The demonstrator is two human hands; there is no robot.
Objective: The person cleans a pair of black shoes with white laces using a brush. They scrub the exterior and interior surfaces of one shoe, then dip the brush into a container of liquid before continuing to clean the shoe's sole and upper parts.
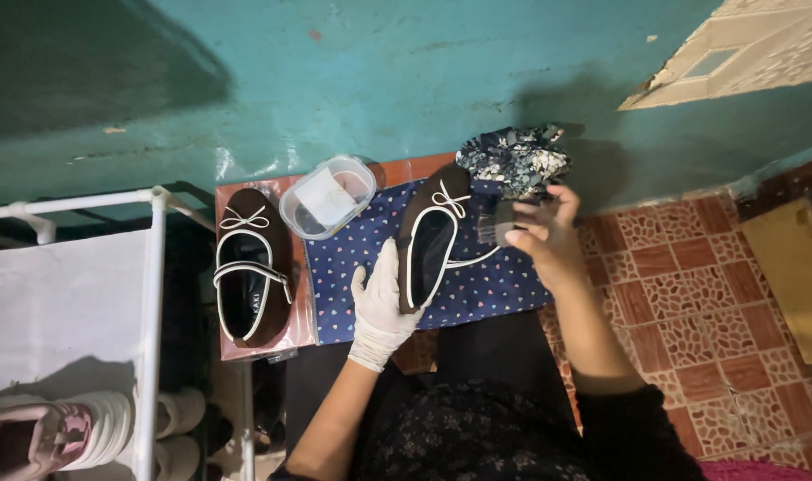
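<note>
Head view: your left hand (381, 303), in a white glove, is clamped on a dark brown flat shoe with white trim and bow (431, 233), tilted above a blue heart-print cloth (477, 287). Your bare right hand (548, 239) pinches a small clear container (495, 224) just beside the toe. Tipped, it could spill onto the cloth.

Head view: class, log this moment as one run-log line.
left hand: gloved, grips brown shoe | right hand: bare, holds small brush by shoe | second shoe: apart, on board | clear tub: lid on
</note>
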